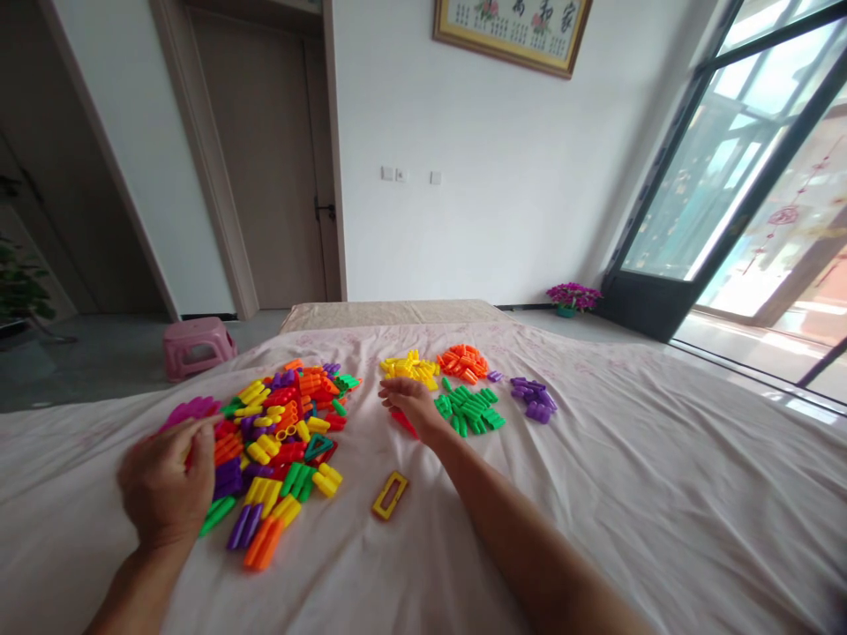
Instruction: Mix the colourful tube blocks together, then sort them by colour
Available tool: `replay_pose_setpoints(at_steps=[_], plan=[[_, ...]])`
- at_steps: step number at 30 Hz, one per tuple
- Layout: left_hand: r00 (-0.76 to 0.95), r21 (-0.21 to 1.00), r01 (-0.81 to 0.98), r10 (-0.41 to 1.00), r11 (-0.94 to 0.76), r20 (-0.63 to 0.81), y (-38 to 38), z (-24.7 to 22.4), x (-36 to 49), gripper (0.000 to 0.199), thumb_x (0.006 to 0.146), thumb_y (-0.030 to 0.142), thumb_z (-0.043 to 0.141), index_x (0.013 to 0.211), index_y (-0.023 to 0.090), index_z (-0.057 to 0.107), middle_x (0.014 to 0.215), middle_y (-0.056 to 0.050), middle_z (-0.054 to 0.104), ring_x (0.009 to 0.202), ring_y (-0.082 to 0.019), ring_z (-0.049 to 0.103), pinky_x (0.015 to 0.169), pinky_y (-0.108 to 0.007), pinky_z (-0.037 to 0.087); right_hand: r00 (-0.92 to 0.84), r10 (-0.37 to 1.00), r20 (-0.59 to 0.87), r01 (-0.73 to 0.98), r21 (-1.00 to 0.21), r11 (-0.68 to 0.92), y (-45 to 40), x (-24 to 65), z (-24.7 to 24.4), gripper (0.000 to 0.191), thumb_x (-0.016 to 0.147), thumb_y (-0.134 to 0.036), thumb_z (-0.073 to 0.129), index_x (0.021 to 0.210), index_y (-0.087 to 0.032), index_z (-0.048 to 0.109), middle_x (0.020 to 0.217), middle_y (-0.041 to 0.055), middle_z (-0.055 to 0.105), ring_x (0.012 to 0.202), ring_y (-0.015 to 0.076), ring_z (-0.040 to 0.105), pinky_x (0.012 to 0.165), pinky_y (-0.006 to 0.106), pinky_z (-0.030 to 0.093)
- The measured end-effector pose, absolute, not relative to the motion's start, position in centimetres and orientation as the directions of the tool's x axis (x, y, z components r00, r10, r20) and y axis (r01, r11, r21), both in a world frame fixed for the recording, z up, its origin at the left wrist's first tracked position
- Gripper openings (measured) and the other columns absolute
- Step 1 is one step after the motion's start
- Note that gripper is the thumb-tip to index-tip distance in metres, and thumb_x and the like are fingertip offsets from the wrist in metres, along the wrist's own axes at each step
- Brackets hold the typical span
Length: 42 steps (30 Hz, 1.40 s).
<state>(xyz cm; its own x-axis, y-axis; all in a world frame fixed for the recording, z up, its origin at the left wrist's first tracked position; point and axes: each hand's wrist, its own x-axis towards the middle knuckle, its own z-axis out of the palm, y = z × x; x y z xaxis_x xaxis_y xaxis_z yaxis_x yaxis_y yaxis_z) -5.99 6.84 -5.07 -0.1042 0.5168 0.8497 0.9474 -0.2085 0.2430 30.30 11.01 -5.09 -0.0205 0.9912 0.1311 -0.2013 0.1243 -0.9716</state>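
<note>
My left hand (168, 481) is closed at the left edge of a mixed pile of coloured plastic pieces (284, 414); a little red shows by its fingers, too hidden to make out. My right hand (411, 404) reaches over red pieces (403, 424), its fingers apart and nothing visible in them. Around it lie yellow pieces (410, 367), orange pieces (463, 362) and green pieces (471, 409), each colour in its own heap. Purple pieces (533, 399) rest farther right. A yellow rectangular frame piece (390, 496) lies alone between my forearms.
A pale, wrinkled cloth (615, 494) covers the surface under the pieces. Beyond it stand a pink stool (198, 347) at the left and a pot of magenta flowers (573, 298) by the glass door. Magenta pieces (191, 410) lie behind my left hand.
</note>
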Motion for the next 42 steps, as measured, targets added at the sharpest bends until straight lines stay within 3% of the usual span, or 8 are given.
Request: replay_pose_setpoints(at_steps=[7, 11, 20, 25, 30, 35, 39, 42], plan=[[-0.493, 0.36, 0.864, 0.74, 0.352, 0.458, 6.1, -5.1, -7.5, 0.059, 0.092, 0.05, 0.036, 0.134, 0.017, 0.059, 0.117, -0.018, 0.067, 0.096, -0.034, 0.063, 0.071, -0.041, 0.047, -0.299, 0.88, 0.369, 0.284, -0.846, 0.451, 7.9, 25.9, -5.2, 0.023, 0.084, -0.021, 0.06, 0.1, -0.021, 0.076, 0.099, 0.004, 0.076, 0.088, 0.0176, 0.069, 0.078, 0.03, 0.052], [-0.43, 0.371, 0.878, 0.84, 0.304, 0.331, 6.9, -5.6, -7.8, 0.058, 0.092, 0.046, 0.036, 0.131, 0.011, 0.062, 0.121, -0.021, 0.066, 0.095, -0.034, 0.063, 0.073, -0.042, 0.048, -0.466, 0.82, 0.331, 0.415, -0.737, 0.533, 6.2, 25.1, -4.5, 0.024, 0.086, -0.029, 0.066, 0.108, -0.022, 0.074, 0.103, 0.0037, 0.074, 0.086, 0.0165, 0.067, 0.072, 0.025, 0.05], [-0.368, 0.363, 0.899, 0.873, 0.246, 0.32, 7.2, -5.8, -7.9, 0.06, 0.095, 0.044, 0.028, 0.13, 0.008, 0.061, 0.115, -0.022, 0.067, 0.1, -0.033, 0.064, 0.082, -0.04, 0.048, -0.652, 0.695, 0.304, 0.574, -0.402, 0.713, 5.0, 23.3, -5.1, 0.049, 0.077, -0.049, 0.077, 0.118, -0.024, 0.067, 0.102, 0.004, 0.072, 0.094, 0.022, 0.064, 0.085, 0.029, 0.047], [-0.36, 0.358, 0.905, 0.862, 0.23, 0.356, 7.4, -6.1, -8.1, 0.056, 0.094, 0.041, 0.032, 0.126, 0.008, 0.064, 0.11, -0.021, 0.069, 0.097, -0.033, 0.065, 0.081, -0.04, 0.049, -0.665, 0.687, 0.292, 0.537, -0.452, 0.712, 5.0, 23.5, -5.0, 0.037, 0.08, -0.039, 0.074, 0.114, -0.024, 0.069, 0.102, 0.0033, 0.071, 0.089, 0.0193, 0.064, 0.076, 0.025, 0.046], [-0.343, 0.333, 0.917, 0.86, 0.22, 0.378, 7.5, -6.4, -8.3, 0.055, 0.094, 0.042, 0.033, 0.123, 0.01, 0.066, 0.106, -0.018, 0.07, 0.092, -0.03, 0.065, 0.076, -0.037, 0.049, -0.386, 0.869, 0.31, 0.538, -0.689, 0.485, 6.3, 24.9, -5.2, 0.022, 0.076, -0.032, 0.075, 0.094, -0.019, 0.072, 0.078, -0.001, 0.065, 0.064, 0.0115, 0.054, 0.056, 0.022, 0.038], [-0.35, 0.329, 0.918, 0.844, 0.222, 0.406, 7.6, -6.6, -8.3, 0.052, 0.093, 0.04, 0.035, 0.122, 0.011, 0.067, 0.105, -0.017, 0.071, 0.091, -0.028, 0.064, 0.076, -0.036, 0.048, -0.051, 0.983, 0.178, 0.1, -0.978, 0.183, 8.9, 26.3, -6.0, 0.021, 0.074, -0.031, 0.068, 0.088, -0.016, 0.066, 0.068, -0.003, 0.059, 0.058, 0.0105, 0.053, 0.055, 0.022, 0.043], [-0.351, 0.333, 0.916, 0.85, 0.225, 0.392, 7.7, -6.6, -8.4, 0.053, 0.094, 0.039, 0.033, 0.124, 0.011, 0.066, 0.108, -0.018, 0.071, 0.094, -0.029, 0.064, 0.08, -0.037, 0.048, 0.104, 0.975, 0.194, -0.171, -0.963, 0.21, 9.8, 26.9, -5.9, 0.019, 0.066, -0.026, 0.068, 0.081, -0.016, 0.062, 0.071, -0.0014, 0.061, 0.065, 0.0114, 0.059, 0.064, 0.024, 0.049], [-0.351, 0.346, 0.911, 0.863, 0.224, 0.364, 7.6, -6.5, -8.3, 0.055, 0.094, 0.04, 0.031, 0.127, 0.01, 0.065, 0.113, -0.019, 0.069, 0.097, -0.03, 0.064, 0.082, -0.037, 0.048, 0.155, 0.975, 0.157, -0.262, -0.945, 0.194, 9.8, 26.8, -6.0, 0.037, 0.065, -0.024, 0.067, 0.101, -0.015, 0.064, 0.086, 0.0028, 0.068, 0.074, 0.0139, 0.064, 0.072, 0.028, 0.053]])
